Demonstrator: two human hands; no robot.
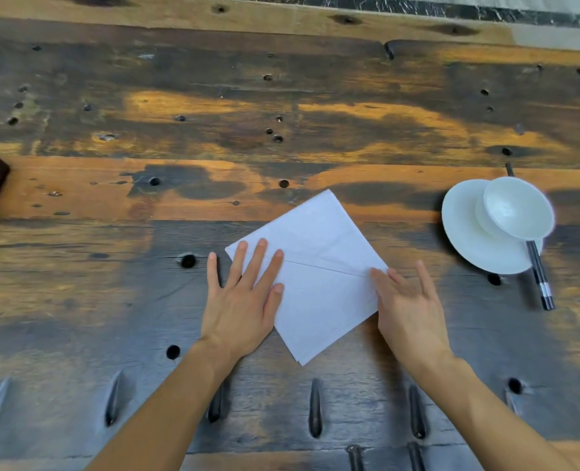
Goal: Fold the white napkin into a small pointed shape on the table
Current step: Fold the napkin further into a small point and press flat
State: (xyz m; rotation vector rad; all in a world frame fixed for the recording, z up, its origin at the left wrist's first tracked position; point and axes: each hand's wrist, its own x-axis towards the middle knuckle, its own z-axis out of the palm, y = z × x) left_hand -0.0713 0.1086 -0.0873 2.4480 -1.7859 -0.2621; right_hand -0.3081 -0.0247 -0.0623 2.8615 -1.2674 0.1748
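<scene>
Two bare hands rest on the white napkin (319, 266), which lies as a diamond on the wooden table (77, 266), toward its near edge. The left hand (244, 300) lies flat, fingers spread, pressing the napkin's left corner; its little finger is on bare wood. The right hand (407, 300) has fingers loosely apart, their tips touching the right corner at a crease's end. A bowl (519, 207) sits tilted on a plate (468, 232) over chopsticks (541, 280), well apart toward the right edge.
</scene>
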